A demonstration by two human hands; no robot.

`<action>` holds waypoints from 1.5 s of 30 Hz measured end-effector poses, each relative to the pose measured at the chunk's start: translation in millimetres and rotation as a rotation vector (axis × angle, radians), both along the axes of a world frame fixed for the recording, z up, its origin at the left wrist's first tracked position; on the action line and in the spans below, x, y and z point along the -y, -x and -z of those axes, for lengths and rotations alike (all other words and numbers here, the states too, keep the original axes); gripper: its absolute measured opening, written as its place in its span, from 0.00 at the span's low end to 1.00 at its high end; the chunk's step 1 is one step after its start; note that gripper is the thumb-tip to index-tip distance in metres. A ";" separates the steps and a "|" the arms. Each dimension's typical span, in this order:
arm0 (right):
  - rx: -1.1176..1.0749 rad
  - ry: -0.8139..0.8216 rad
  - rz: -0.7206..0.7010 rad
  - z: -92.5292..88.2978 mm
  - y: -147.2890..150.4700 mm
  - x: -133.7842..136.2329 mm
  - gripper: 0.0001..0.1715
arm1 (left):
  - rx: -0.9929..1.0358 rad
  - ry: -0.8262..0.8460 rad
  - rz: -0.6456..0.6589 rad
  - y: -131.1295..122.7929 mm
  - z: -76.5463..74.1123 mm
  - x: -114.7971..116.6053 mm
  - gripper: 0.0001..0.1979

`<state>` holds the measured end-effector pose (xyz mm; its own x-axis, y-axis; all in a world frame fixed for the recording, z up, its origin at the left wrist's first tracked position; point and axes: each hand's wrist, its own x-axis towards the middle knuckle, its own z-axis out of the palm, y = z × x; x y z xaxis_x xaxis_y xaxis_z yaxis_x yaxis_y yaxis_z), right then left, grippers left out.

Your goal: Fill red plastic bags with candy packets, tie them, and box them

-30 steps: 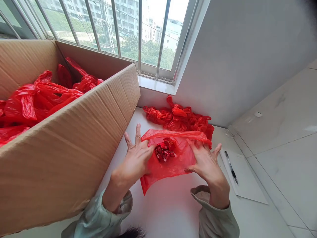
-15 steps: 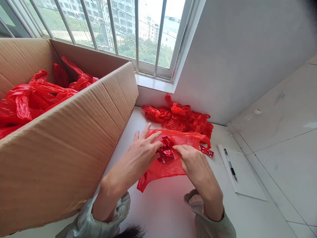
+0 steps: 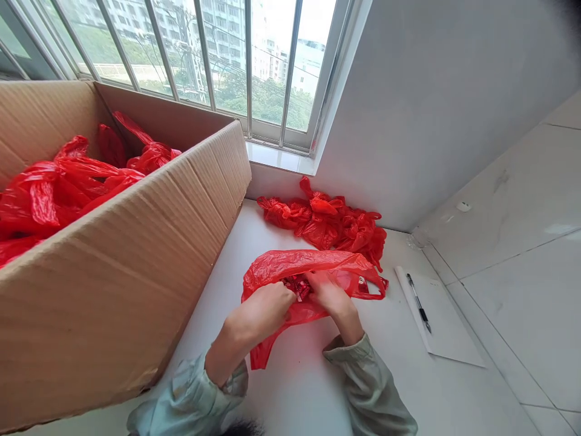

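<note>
A thin red plastic bag (image 3: 290,266) lies on the white floor in front of me, with small shiny red items (image 3: 297,284) inside it. My left hand (image 3: 265,309) is curled closed, gripping the bag's plastic at its near left side. My right hand (image 3: 329,297) is closed too, its fingers pushed into the bag's mouth and pinching the plastic beside the red items. The two hands almost touch. One bag handle (image 3: 372,284) trails off to the right.
A large cardboard box (image 3: 136,242) full of red bags (image 3: 59,188) stands at my left. A heap of knotted red bags (image 3: 331,221) lies by the wall under the window. A pen (image 3: 417,303) rests on white paper (image 3: 442,327) at right.
Both hands went from flat and spread on the bag to closed on it, drawing together toward me. The bag has bunched up around them.
</note>
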<state>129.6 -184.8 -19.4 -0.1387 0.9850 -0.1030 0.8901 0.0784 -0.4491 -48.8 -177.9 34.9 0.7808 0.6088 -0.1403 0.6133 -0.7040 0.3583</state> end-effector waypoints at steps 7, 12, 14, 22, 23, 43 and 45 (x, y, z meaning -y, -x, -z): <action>-0.219 -0.012 -0.097 -27.8 -11.1 8.2 0.13 | 0.073 -0.036 -0.107 9.5 -9.5 -11.4 0.06; -0.409 -0.021 -0.132 -40.3 -15.6 12.9 0.09 | 0.257 -0.030 -0.060 -0.6 -9.2 -17.1 0.08; -0.446 0.013 -0.131 -41.6 -17.5 13.3 0.08 | 0.307 -0.008 -0.030 -5.5 -10.6 -18.9 0.02; -0.764 0.111 -0.164 -42.5 -26.2 14.5 0.24 | 0.516 -0.048 -0.220 -10.0 -12.9 -22.6 0.19; -0.784 0.119 -0.162 -41.7 -26.8 14.2 0.22 | 0.534 -0.041 -0.240 -9.7 -12.8 -22.5 0.19; -0.923 0.047 -0.062 -61.2 -34.9 29.1 0.20 | 0.804 0.110 -0.397 -12.4 -32.5 -4.0 0.21; -0.931 0.033 -0.031 -64.9 -32.3 32.2 0.20 | 0.834 0.125 -0.441 -10.8 -33.7 -4.9 0.21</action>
